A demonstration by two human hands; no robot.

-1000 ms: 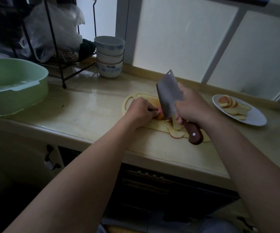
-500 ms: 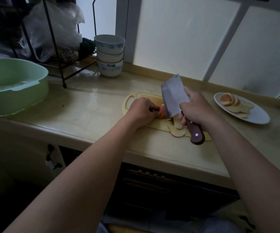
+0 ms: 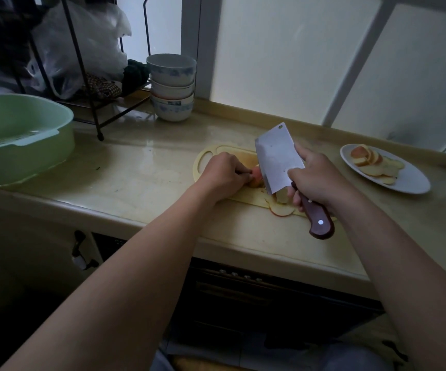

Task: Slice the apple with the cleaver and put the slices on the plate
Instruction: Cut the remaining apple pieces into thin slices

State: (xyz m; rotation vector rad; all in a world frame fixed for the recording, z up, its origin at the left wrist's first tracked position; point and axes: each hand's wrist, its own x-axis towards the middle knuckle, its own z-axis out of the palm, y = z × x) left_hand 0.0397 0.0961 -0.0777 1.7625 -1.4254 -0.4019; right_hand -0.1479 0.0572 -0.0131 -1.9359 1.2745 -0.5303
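Observation:
On the pale yellow cutting board [image 3: 211, 153] my left hand [image 3: 223, 174] pins a small reddish piece of apple [image 3: 256, 178], mostly hidden under the fingers. My right hand [image 3: 318, 180] grips the brown handle of the cleaver [image 3: 278, 159]; its wide blade stands upright, its lower edge down against the apple's right side. Cut slices [image 3: 282, 208] lie on the board just below the blade. A white plate [image 3: 409, 180] at the right holds several apple slices [image 3: 371, 163].
A green basin [image 3: 21, 137] fills the counter's left end. Stacked bowls [image 3: 172, 87] stand at the back beside a black wire rack [image 3: 93, 103] with plastic bags. The counter's front edge runs just below the board, above a dark oven front.
The cleaver has come down from a raised position onto the apple, close to my left fingertips. My left hand has stayed on the apple.

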